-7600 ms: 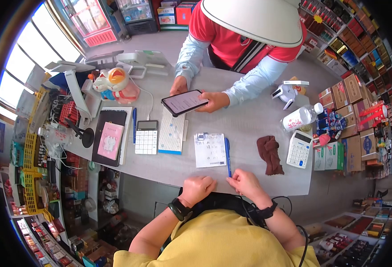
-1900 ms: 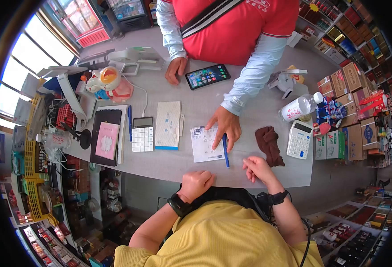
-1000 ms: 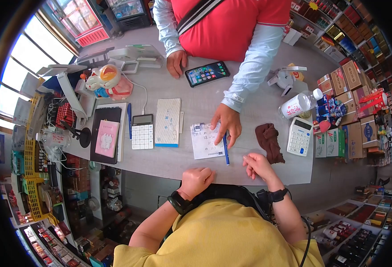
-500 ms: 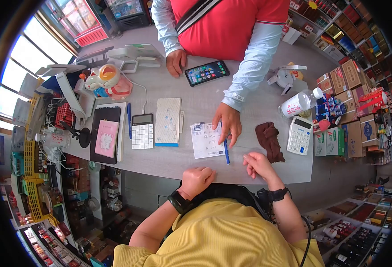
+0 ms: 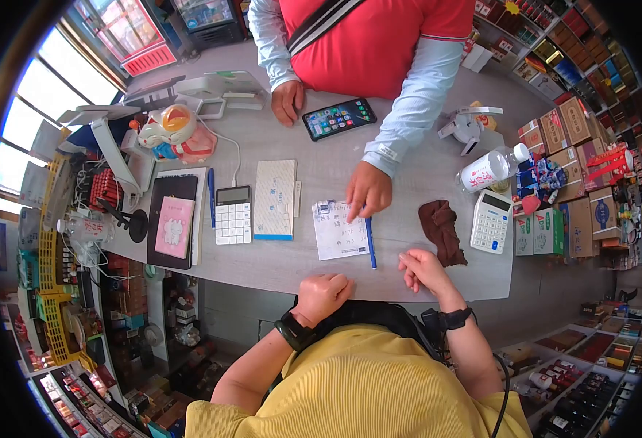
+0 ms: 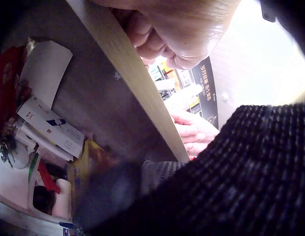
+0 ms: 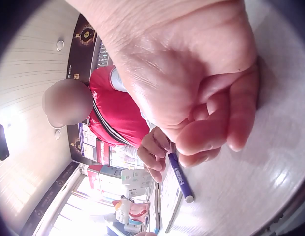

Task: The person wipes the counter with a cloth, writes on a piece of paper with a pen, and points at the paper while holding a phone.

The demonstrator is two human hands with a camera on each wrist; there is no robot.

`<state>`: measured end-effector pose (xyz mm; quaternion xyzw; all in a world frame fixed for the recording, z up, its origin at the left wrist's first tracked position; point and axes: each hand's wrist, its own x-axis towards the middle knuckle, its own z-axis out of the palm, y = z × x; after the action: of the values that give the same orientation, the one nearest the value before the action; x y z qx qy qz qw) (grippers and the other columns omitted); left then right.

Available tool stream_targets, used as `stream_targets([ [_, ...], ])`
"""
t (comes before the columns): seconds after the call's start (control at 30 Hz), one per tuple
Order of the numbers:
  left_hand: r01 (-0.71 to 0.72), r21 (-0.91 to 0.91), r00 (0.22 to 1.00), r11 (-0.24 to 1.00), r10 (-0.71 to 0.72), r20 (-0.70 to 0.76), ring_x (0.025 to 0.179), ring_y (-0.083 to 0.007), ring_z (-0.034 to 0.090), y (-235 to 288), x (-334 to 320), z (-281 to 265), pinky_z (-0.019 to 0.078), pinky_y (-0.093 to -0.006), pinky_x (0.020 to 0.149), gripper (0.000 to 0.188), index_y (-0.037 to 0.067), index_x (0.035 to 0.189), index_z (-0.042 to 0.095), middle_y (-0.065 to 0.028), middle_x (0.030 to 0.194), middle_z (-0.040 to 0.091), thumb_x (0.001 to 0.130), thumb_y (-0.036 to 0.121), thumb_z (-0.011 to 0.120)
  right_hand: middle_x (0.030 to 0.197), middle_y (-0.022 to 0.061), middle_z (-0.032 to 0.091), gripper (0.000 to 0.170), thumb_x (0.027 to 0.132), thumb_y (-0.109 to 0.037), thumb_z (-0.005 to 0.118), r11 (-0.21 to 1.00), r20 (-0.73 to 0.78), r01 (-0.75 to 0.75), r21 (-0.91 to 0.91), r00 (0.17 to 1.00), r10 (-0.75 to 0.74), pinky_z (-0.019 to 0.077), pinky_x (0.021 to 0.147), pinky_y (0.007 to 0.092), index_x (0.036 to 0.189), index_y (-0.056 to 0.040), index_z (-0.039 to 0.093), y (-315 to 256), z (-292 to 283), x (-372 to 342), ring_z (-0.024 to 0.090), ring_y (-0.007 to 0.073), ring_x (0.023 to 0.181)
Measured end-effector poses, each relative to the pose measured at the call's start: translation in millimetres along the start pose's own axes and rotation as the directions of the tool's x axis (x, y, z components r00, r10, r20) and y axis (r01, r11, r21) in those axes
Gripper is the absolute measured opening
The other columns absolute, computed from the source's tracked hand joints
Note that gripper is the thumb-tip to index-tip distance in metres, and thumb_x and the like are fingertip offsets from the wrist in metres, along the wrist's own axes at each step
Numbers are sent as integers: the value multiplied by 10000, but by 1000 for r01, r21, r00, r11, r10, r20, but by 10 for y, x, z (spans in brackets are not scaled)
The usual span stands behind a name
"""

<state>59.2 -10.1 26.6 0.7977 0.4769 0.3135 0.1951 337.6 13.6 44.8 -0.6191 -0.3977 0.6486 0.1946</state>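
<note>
In the head view my left hand (image 5: pixel 323 296) rests at the table's near edge, fingers curled loosely with nothing in them. The left wrist view shows that hand (image 6: pixel 179 29) at the edge of the board. My right hand (image 5: pixel 423 271) lies on the tabletop, fingers loosely bent and holding nothing, just right of a blue pen (image 5: pixel 370 244). Beside the pen lies a slip of paper (image 5: pixel 339 237) with handwriting. Another person's hand (image 5: pixel 369 191) points down onto the slip's upper right. In the right wrist view the pen (image 7: pixel 180 179) lies just past my fingertips.
A smartphone (image 5: pixel 339 120) lies before the other person. To the right are a brown cloth (image 5: pixel 441 233), a calculator (image 5: pixel 491 223) and a bottle (image 5: pixel 492 168). On the left are another calculator (image 5: pixel 233 217), a patterned booklet (image 5: pixel 275 201), a pink notebook (image 5: pixel 171 228) and a cat figurine (image 5: pixel 179 133).
The other person set the phone on the table and reached over to the slip; the pointing hand has since shifted up the paper. My right hand moved right, away from the pen; my left stays put.
</note>
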Motion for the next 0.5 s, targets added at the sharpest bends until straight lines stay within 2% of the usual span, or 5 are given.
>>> stream_targets([
  [0.5, -4, -1, 1000, 1000, 4, 3, 518, -289, 603, -3, 4, -5, 481, -392, 465, 318, 112, 629, 522, -72, 582, 573, 863, 234, 699, 582, 44, 573, 343, 1027, -317, 536, 1000, 1, -7, 1, 1000, 7, 427, 399, 241, 874, -17, 600, -36, 8, -22, 536, 102, 449],
])
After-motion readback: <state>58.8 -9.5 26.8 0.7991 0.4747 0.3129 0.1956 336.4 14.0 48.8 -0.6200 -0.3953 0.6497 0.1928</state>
